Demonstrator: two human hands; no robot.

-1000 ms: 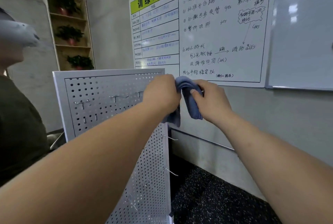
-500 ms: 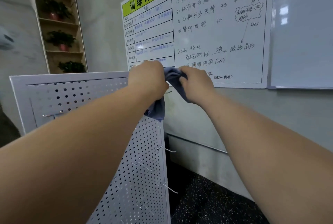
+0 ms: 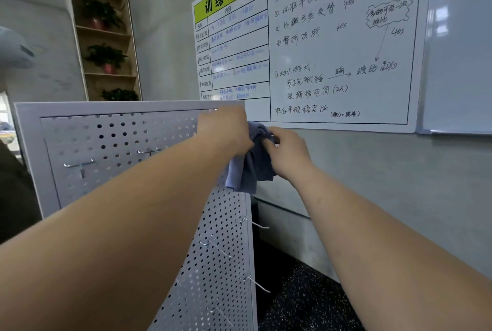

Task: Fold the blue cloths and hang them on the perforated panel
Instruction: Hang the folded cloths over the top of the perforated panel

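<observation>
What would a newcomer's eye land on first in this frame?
Two forearms converge at centre, where the left hand and right hand both grip a bunched blue cloth near the upper right edge of the grey perforated panel. Behind them, a large whiteboard with a yellow-green header and handwritten notes fills the upper right wall. Bare metal hooks jut from the panel below the cloth.

A gym or training room, it seems. A whiteboard (image 3: 332,45) on the grey wall (image 3: 399,170) is headed 训练计划表, a training plan, with handwritten exercises marked 40s. The floor (image 3: 306,301) is dark and speckled, like rubber matting. A shelf (image 3: 106,75) holds potted plants, and a panel (image 3: 119,141) carries metal hooks.
</observation>
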